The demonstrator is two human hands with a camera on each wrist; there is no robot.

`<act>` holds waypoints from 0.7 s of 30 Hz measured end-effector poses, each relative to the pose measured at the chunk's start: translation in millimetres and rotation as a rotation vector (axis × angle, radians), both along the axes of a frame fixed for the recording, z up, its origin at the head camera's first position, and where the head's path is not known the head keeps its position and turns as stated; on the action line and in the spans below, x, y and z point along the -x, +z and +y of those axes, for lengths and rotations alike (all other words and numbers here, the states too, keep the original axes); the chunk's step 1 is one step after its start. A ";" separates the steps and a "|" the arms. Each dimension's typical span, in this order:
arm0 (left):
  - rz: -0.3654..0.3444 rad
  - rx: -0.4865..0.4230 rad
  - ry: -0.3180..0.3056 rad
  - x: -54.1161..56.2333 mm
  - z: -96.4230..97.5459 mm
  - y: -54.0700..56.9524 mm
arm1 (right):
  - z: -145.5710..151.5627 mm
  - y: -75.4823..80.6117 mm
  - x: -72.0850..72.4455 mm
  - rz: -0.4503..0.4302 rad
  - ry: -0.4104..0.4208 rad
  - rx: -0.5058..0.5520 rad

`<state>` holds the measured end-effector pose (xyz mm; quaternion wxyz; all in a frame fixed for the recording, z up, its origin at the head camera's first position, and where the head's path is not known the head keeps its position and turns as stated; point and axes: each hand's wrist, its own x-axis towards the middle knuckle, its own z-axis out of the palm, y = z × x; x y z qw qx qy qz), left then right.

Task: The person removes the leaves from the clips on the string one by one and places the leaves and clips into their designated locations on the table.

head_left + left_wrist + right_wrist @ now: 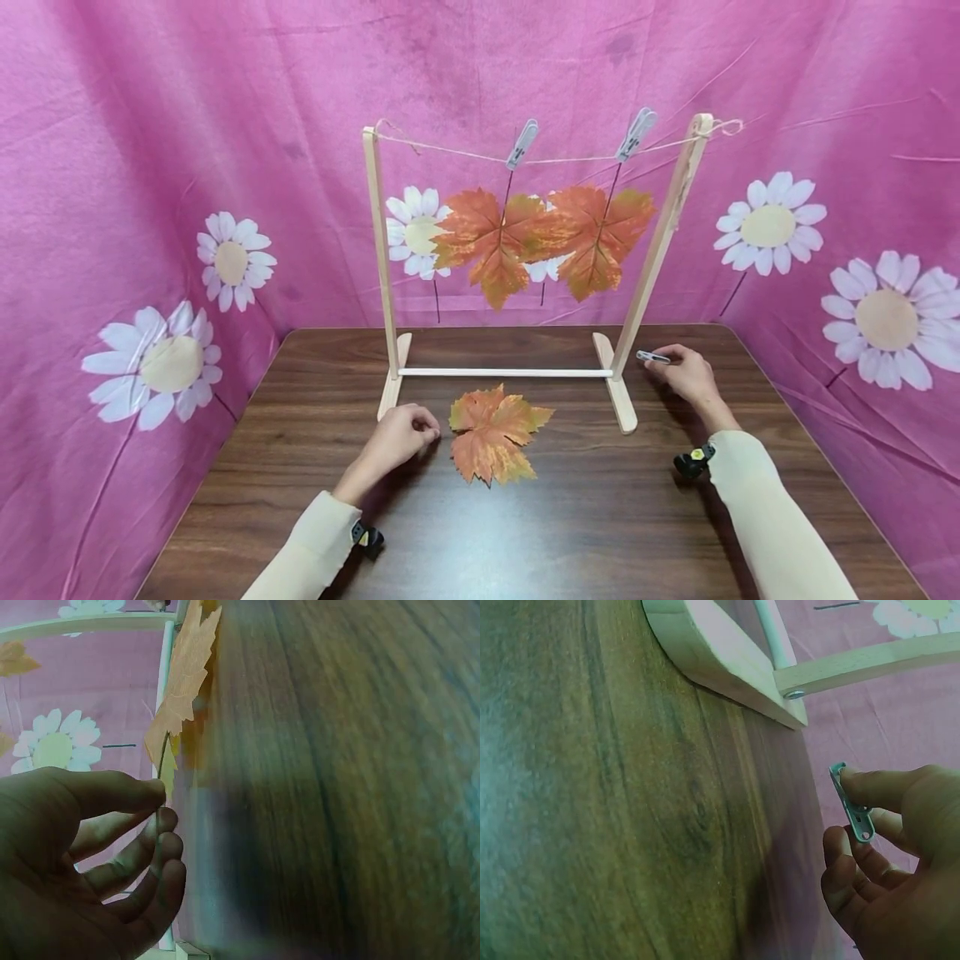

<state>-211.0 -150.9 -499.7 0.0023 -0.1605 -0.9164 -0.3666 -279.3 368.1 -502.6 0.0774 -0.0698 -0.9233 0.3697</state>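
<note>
Low over the table, my left hand [401, 433] pinches the thin dark stem [160, 761] of an orange maple leaf [495, 437] between thumb and fingertips. The leaf stretches to the right of that hand, in front of the wooden frame. My right hand [688, 377] holds a pale grey clothespin [652, 357] between thumb and fingers, just right of the frame's right foot. In the right wrist view the clothespin [852, 802] points slantwise, with the other fingers loosely curled below it. Two more leaves [498, 242] hang by their stems from clothespins [522, 145] on the string.
The wooden frame [381, 250] stands at the back of the brown table [570, 517], a string [457, 152] tied between its posts. A white rod [502, 372] joins its feet near the tabletop. Behind hangs a pink cloth [315, 75] printed with white daisies.
</note>
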 end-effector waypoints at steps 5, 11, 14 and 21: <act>0.023 0.065 -0.031 -2.4 -0.1 -0.6 | -0.7 -1.1 2.5 0.023 0.006 -0.051; 0.021 0.108 -0.056 -1.0 -1.4 -4.9 | 0.2 -7.1 6.2 0.037 0.016 -0.082; 0.026 0.116 -0.059 0.0 -2.2 -6.1 | 0.0 -9.9 7.7 0.044 0.025 -0.094; 0.014 0.130 -0.062 1.9 -2.5 -5.5 | 1.8 -16.0 10.6 0.061 0.037 -0.109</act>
